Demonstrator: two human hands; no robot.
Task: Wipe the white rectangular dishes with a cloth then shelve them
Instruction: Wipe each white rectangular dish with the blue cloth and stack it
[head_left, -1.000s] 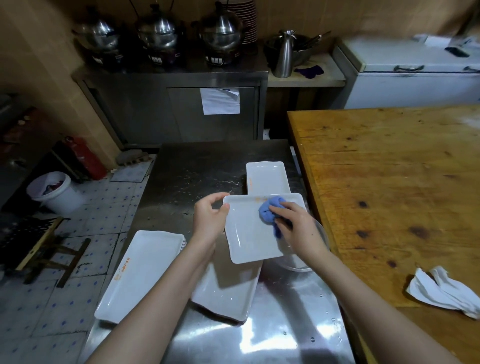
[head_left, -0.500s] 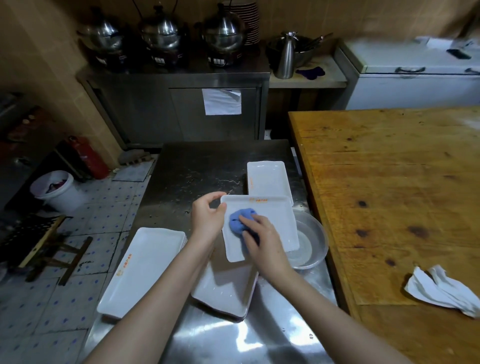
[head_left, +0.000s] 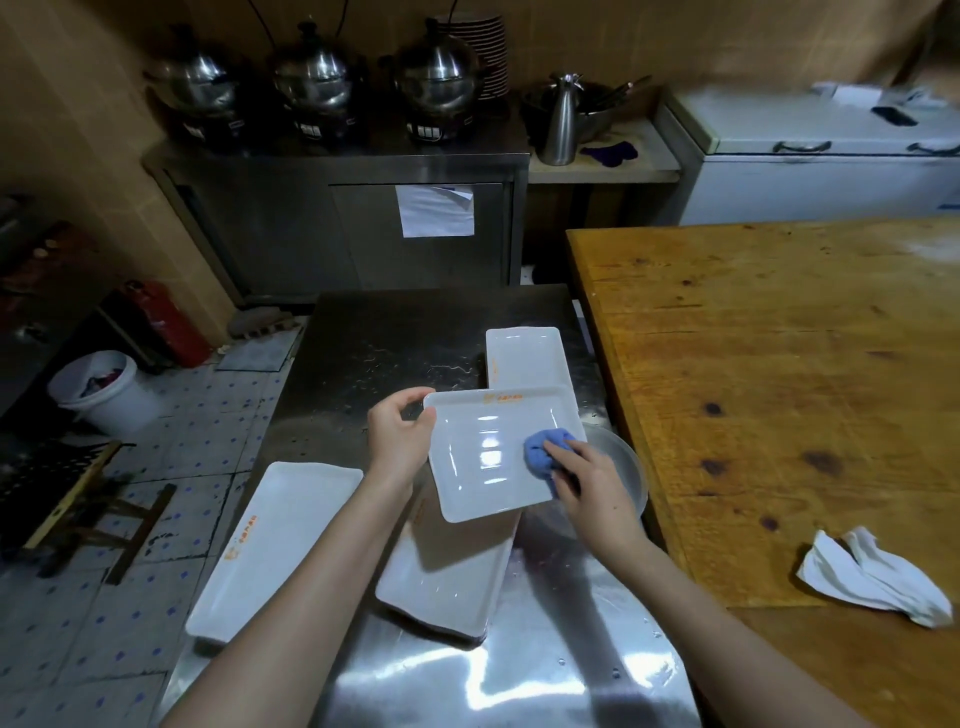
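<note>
White rectangular dish (head_left: 488, 457) is held above the steel desk (head_left: 519, 675), my left hand (head_left: 397, 434) gripping its left edge, my right hand (head_left: 592, 483) clutching a blue cloth (head_left: 543, 454) against its surface.

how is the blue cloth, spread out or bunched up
Bunched up: the blue cloth is a rounded wad gripped by the right hand against the dish.

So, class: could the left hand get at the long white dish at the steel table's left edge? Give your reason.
Probably yes, once freed: the left hand grips the raised dish, but the long dish lies uncovered just under the left forearm, nothing between them.
</note>
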